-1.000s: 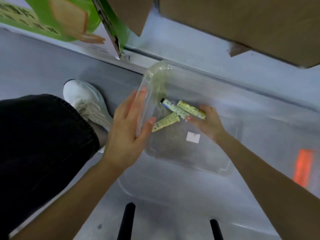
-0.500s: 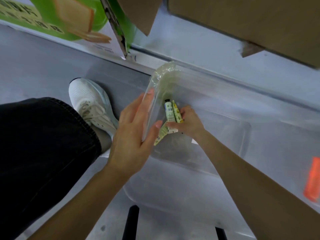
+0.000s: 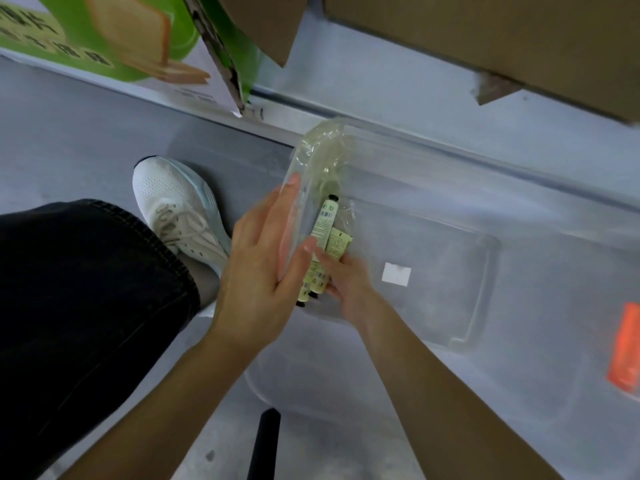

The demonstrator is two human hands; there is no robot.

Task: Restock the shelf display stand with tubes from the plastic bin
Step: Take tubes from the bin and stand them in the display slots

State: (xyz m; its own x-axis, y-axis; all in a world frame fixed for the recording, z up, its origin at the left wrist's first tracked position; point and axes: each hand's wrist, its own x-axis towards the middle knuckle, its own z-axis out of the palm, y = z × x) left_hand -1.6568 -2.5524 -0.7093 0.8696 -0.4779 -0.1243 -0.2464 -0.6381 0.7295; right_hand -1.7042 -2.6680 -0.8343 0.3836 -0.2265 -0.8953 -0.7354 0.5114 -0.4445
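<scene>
A clear plastic bin (image 3: 481,271) lies on the grey floor, with a white sticker on its bottom. My left hand (image 3: 263,271) grips the bin's left wall, fingers outside and thumb over the rim. My right hand (image 3: 346,282) is inside the bin and holds a bunch of pale yellow-green tubes (image 3: 323,226) with black caps against that wall. One tube points up, the others point down behind my left thumb. The display stand is out of sight.
My white shoe (image 3: 176,209) and dark trouser leg (image 3: 83,299) sit left of the bin. A green printed carton (image 3: 104,36) and brown cardboard boxes (image 3: 485,39) stand above. An orange object (image 3: 627,355) lies at the right edge. A black bar (image 3: 263,445) shows below.
My right hand gathered the loose tubes from the bin's floor and drew them left and toward me, against the wall that my left hand holds. The tubes now stand nearly lengthwise.
</scene>
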